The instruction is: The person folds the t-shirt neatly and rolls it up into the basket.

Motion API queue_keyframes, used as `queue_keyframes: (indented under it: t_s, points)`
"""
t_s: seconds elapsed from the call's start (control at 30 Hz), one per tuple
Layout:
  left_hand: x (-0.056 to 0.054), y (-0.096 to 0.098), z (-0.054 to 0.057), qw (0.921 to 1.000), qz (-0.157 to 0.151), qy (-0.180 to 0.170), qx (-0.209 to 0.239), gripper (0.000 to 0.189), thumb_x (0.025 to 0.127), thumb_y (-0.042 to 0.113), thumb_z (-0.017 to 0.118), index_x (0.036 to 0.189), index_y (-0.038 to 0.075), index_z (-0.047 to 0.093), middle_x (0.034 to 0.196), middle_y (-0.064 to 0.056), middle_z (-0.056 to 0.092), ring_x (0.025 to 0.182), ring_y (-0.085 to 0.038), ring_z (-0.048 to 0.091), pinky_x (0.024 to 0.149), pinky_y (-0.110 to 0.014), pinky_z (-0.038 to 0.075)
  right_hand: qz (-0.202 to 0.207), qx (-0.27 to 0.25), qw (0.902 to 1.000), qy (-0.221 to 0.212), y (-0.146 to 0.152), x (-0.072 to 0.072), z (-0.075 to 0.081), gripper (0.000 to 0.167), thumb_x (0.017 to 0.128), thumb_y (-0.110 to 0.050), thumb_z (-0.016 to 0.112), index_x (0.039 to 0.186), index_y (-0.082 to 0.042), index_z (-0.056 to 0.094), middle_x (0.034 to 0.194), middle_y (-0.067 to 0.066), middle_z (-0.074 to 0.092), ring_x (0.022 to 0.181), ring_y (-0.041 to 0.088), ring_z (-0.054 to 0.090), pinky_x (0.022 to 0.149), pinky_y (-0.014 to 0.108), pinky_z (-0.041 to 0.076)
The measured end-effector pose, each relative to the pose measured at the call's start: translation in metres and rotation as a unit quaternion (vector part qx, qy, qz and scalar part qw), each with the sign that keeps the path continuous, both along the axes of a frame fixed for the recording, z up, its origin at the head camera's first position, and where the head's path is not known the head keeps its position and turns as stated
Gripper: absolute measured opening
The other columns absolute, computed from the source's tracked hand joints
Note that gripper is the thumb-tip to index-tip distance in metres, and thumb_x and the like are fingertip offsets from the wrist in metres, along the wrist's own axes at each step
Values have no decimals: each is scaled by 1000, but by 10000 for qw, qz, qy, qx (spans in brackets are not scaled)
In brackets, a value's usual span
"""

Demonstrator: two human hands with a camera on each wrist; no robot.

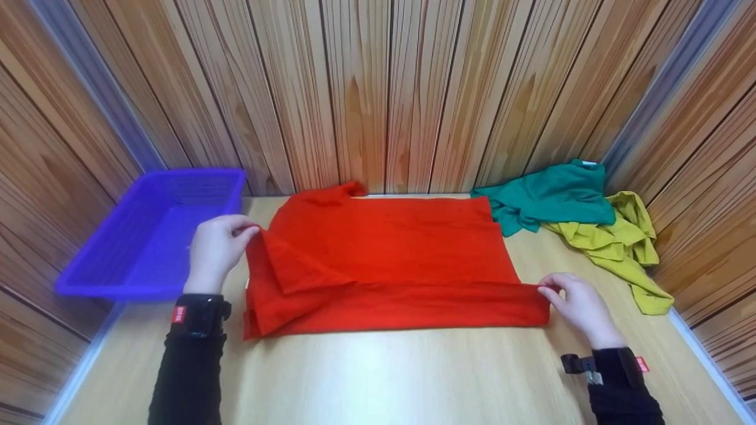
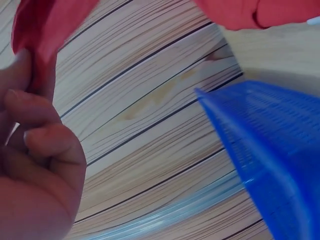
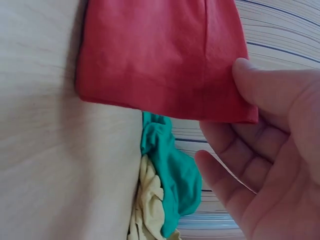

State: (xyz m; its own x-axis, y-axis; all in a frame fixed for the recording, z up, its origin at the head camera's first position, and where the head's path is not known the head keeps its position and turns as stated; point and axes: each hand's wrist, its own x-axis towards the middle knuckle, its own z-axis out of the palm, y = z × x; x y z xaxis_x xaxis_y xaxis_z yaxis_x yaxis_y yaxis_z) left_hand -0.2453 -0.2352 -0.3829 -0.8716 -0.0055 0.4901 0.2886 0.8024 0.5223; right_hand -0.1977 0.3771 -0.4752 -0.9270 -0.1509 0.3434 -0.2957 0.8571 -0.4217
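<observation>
A red T-shirt (image 1: pixel 407 242) lies spread across the middle of the table, its near side folded over into a long strip. At the strip's left end, my left hand (image 1: pixel 217 248) pinches a raised corner of the cloth between thumb and fingers. That lifted cloth (image 2: pixel 50 30) also shows in the left wrist view. My right hand (image 1: pixel 576 304) pinches the strip's right end by its upper corner. In the right wrist view the thumb presses on the red hem (image 3: pixel 165 100), with fingers behind it. A sleeve-like bunch of the shirt lies at the back left.
A purple-blue plastic basket (image 1: pixel 147 291) stands on the left, close beside my left hand. At the back right a crumpled green garment (image 1: pixel 549 198) partly overlaps a yellow one (image 1: pixel 620 248). Wood-patterned walls (image 1: pixel 378 94) enclose the table (image 1: pixel 378 378) at the back and sides.
</observation>
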Motion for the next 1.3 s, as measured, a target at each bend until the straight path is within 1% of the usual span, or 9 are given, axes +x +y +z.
queue_keyframes:
  t_s: [0.17,0.3,0.5,0.67,0.83,0.97,1.17,1.27,1.3]
  points:
    - [-8,-4,-9,9995,284,-106,45,13,90,8,71,100,2,76,95,-16,73,93,-36,67,82,-50,50,72,-16,9998,197,-2,-14,-8,7,89,-4,71,90,2,67,90,13,67,88,35,61,83,53,47]
    - [-9,-5,-11,9987,477,-185,19,14,91,11,70,101,3,76,98,-15,73,94,-37,66,80,-51,50,33,-57,9999,77,-2,-25,-13,7,91,-4,68,92,3,67,92,16,67,89,36,61,84,54,47]
    - [-9,-8,-12,9975,677,-157,-138,14,92,12,68,101,4,76,99,-15,73,93,-37,66,77,-51,49,-3,-106,9999,-24,-8,-42,-13,7,91,-2,67,96,4,67,95,20,66,92,39,60,88,56,47]
    - [-10,-10,-14,9957,856,-312,-169,16,93,14,68,103,5,76,101,-16,73,96,-38,66,80,-52,49,-44,-84,9998,-185,-14,-53,-15,10,93,-4,66,99,3,68,98,21,67,95,40,60,91,57,46]
    - [-11,-9,-16,9941,927,-542,-146,18,94,15,66,106,4,74,104,-17,72,99,-39,65,84,-54,49,-201,-30,9993,-307,-17,-62,-18,11,94,-6,64,101,2,68,101,21,67,97,41,59,93,57,45]
    - [-14,-7,-19,9935,930,-651,-120,20,94,15,66,109,3,74,104,-17,72,100,-39,64,84,-54,49,-288,3,9993,-252,-20,-68,-21,12,93,-6,64,100,3,69,100,22,67,97,42,59,93,56,44]
    - [-19,-6,-26,9948,912,-455,26,19,93,12,66,106,1,74,102,-19,72,98,-40,65,85,-54,48,-479,23,9988,-80,-24,-73,-28,12,91,-6,66,98,3,69,101,23,66,99,43,59,92,56,45]
    - [-23,-4,-29,9952,894,-369,122,17,93,10,66,104,0,74,101,-19,72,97,-40,65,86,-53,48,-523,-17,9986,-80,-25,-73,-31,11,91,-4,66,97,4,69,101,24,64,99,44,59,93,56,44]
    - [-24,-2,-29,9952,884,-388,173,17,93,10,65,103,0,74,100,-19,72,94,-39,66,85,-52,49,-524,-32,9986,-96,-25,-73,-31,11,91,-4,66,97,4,69,101,25,64,99,44,59,93,56,44]
